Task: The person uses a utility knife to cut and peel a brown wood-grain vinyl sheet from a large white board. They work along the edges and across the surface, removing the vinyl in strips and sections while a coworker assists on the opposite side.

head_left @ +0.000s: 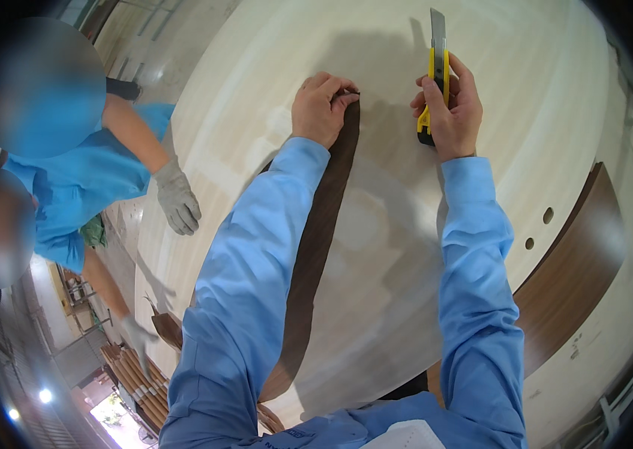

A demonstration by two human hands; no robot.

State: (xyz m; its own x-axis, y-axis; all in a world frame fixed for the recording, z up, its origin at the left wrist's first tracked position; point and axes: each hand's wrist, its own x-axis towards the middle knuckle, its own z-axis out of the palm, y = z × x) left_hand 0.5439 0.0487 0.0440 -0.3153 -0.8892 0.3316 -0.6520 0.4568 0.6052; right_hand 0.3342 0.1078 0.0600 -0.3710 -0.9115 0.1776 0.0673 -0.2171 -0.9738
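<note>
A long strip of dark brown wood veneer [324, 224] runs from the near edge toward the middle of a pale, wood-toned panel [384, 314]. My left hand [322, 108] pinches the strip's far tip, fingers closed. To the right, my right hand [455, 112] is wrapped around a yellow and black utility knife [440, 67], its wide blade extended and pointing away from me. The knife is held above the panel, apart from the veneer. Part of the strip is hidden under my left forearm.
On the left stands a co-worker in blue with grey gloves, one gloved hand [177, 200] near the panel's edge. A darker brown board [575, 269] lies at the right, beside two small holes in the panel. Bundled brown rolls [135, 378] stand at the lower left.
</note>
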